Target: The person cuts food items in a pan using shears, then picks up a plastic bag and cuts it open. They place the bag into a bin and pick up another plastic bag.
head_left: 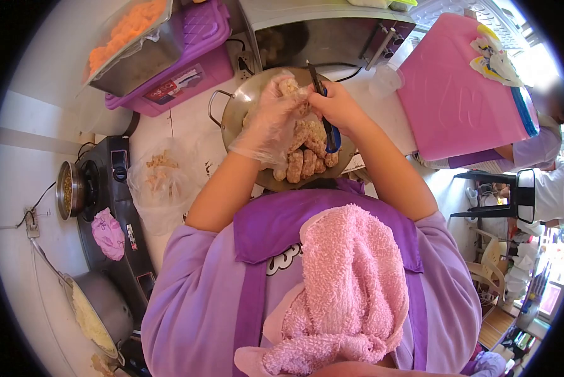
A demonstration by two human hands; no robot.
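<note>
A wide metal wok [235,116] holds several plump brown sausages [308,162], some linked and some lying side by side. Over its far half, my left hand [281,100], in a clear plastic glove, has its fingers closed round a pale, lumpy sausage [288,85]. My bare right hand [337,103] meets it, fingertips pinched close to the left ones. A long black-and-blue tool [330,125] is gripped in my right hand, its thin end pointing away and its blue end hanging over the sausages. Its kind is not clear.
Left of the wok lies a clear plastic bag [162,188] with brown residue. Beyond it stands a black gas stove [115,207] with a pan [67,188]. A pink box [458,94] is at right, a microwave oven [320,41] behind, a purple bin [175,81] back left.
</note>
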